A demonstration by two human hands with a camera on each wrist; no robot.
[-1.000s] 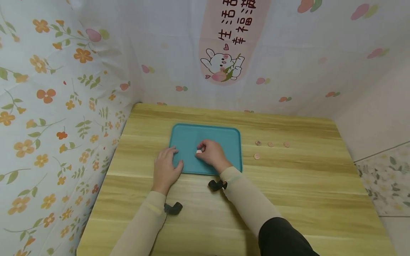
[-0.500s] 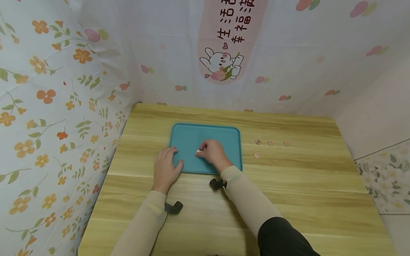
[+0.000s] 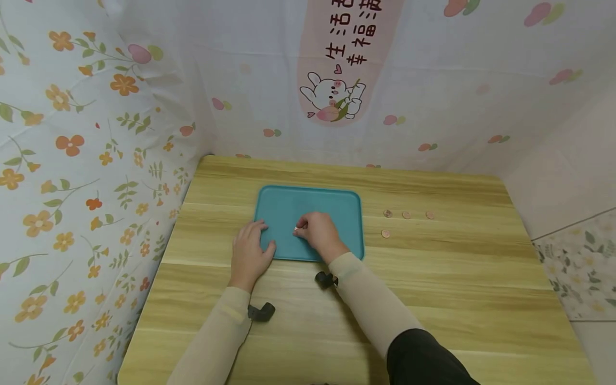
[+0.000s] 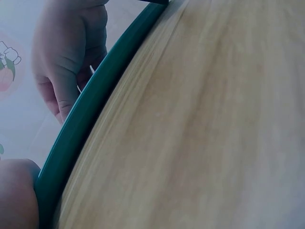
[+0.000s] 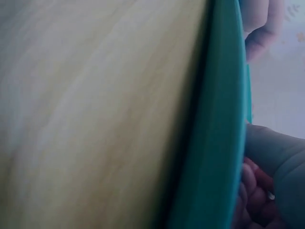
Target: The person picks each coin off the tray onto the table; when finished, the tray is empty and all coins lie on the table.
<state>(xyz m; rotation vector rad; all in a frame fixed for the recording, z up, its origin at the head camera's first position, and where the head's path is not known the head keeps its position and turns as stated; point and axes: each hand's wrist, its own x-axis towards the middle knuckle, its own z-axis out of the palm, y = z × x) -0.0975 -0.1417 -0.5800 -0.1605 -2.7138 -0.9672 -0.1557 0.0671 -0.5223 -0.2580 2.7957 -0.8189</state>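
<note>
In the head view a blue-green rectangular tray (image 3: 308, 195) lies on the wooden table. Above its middle, my right hand (image 3: 319, 232) pinches a small pale copper-coloured coin (image 3: 295, 229) between thumb and fingertips; most of the coin is covered by the fingers. My left hand (image 3: 249, 251) rests over the tray's front left corner, fingers spread loosely along the left side and thumb at the front edge. In the left wrist view the right hand (image 4: 71, 52) shows beyond the tray's rim (image 4: 93, 98). The right wrist view has the right hand (image 5: 281, 167) behind the rim, its coin mostly hidden.
Right of the tray, several copper coins lie flat on the table: one coin (image 3: 387, 213) nearest the tray in a back row, another coin (image 3: 385, 233) in front. A printed white cloth (image 3: 269, 85) hangs behind and to the left of the table (image 3: 457, 256).
The pinched coin has turned from showing its face to a thinner, more edge-on sliver as my right fingers shift slightly. My left hand and the loose coins stay put.
</note>
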